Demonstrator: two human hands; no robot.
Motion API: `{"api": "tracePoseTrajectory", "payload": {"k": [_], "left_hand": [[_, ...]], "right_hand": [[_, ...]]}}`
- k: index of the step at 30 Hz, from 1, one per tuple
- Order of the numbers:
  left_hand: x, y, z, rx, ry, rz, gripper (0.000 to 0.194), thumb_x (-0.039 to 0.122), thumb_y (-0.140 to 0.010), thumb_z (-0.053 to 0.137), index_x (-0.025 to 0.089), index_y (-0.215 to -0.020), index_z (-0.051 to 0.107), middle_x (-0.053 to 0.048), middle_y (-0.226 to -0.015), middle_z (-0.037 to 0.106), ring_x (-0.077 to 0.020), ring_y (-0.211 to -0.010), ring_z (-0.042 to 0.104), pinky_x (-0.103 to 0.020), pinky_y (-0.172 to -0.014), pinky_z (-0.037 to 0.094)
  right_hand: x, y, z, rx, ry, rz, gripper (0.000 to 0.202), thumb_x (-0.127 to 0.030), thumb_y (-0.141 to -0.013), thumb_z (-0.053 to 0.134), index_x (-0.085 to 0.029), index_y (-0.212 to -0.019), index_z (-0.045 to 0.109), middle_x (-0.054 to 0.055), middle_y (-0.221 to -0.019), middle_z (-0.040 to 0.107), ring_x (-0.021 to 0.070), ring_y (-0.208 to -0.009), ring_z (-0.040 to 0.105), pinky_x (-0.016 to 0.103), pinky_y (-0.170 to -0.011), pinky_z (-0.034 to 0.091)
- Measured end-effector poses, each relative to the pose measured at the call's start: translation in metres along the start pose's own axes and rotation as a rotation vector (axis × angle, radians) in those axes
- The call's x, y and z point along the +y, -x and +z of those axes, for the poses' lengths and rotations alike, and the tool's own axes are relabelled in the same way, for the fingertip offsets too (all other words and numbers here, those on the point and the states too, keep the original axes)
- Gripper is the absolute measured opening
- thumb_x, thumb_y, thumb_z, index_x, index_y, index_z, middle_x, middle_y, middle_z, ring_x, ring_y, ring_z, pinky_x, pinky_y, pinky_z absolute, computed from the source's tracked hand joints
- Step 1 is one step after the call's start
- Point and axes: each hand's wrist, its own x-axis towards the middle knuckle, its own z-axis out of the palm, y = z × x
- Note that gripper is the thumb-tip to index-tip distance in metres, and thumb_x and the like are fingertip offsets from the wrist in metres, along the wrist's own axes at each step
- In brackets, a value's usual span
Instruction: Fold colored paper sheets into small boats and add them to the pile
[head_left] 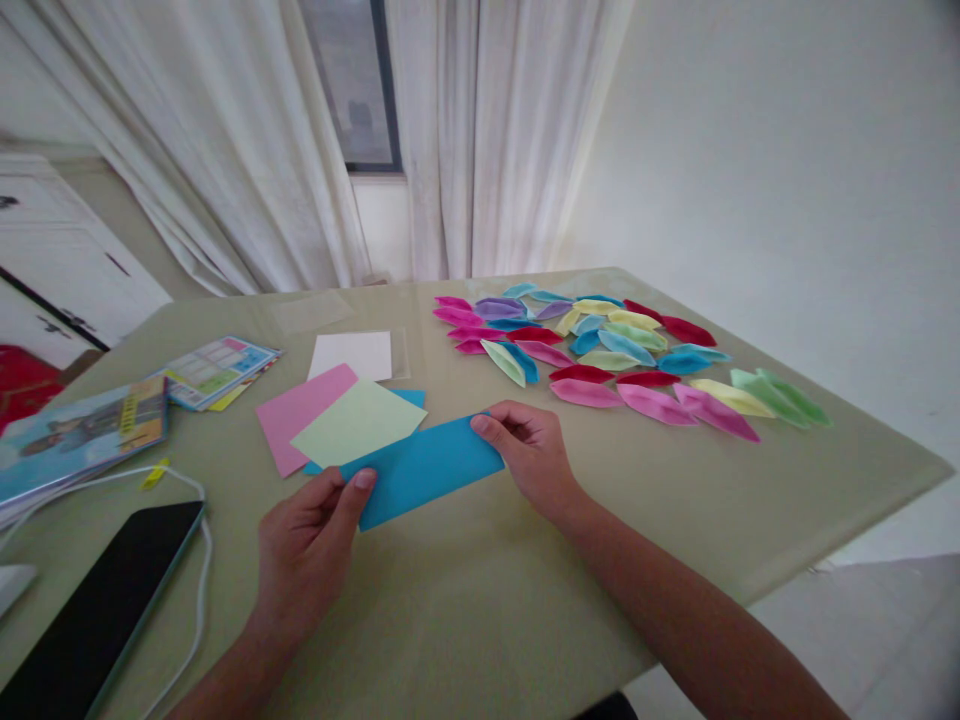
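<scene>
A blue strip of paper, long and flat, is stretched between my two hands above the table. My left hand pinches its left end, thumb on top. At the upper right corner, my right hand grips it between thumb and curled fingers. Just behind the strip lie overlapping square sheets: a pale green one, a pink one and a blue one partly hidden under the green. A white sheet rests behind them.
Several folded leaf-shaped papers in many colours spread over the table's right side. To the left are a black-screened phone, a white cable, a picture book and printed booklets. Curtains hang behind.
</scene>
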Motion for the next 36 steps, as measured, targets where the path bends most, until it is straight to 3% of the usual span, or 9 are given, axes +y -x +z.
{"api": "tracePoseTrajectory", "payload": {"k": [7,36], "left_hand": [[0.0028,0.0019,-0.0002,0.001,0.014,0.013,0.05,0.056,-0.093,0.065,0.021,-0.06,0.052,0.005,-0.059,0.034,-0.0125,-0.055,0.034,-0.026,-0.051,0.027],[0.0024,0.0024,-0.0001,0.014,0.023,0.017,0.046,0.054,-0.091,0.068,0.022,-0.06,0.059,0.003,-0.057,0.043,-0.0132,-0.054,0.036,-0.025,-0.048,0.032]], "right_hand": [[-0.0005,-0.0006,0.0001,0.008,0.011,0.01,0.036,-0.052,-0.082,0.083,-0.019,-0.071,0.074,-0.001,-0.061,0.055,0.012,-0.057,0.042,0.027,-0.052,0.031],[0.0047,-0.0003,-0.0014,0.012,0.028,0.003,0.039,-0.056,-0.082,0.083,-0.02,-0.073,0.076,-0.001,-0.06,0.055,0.0124,-0.056,0.042,0.026,-0.05,0.031]]}}
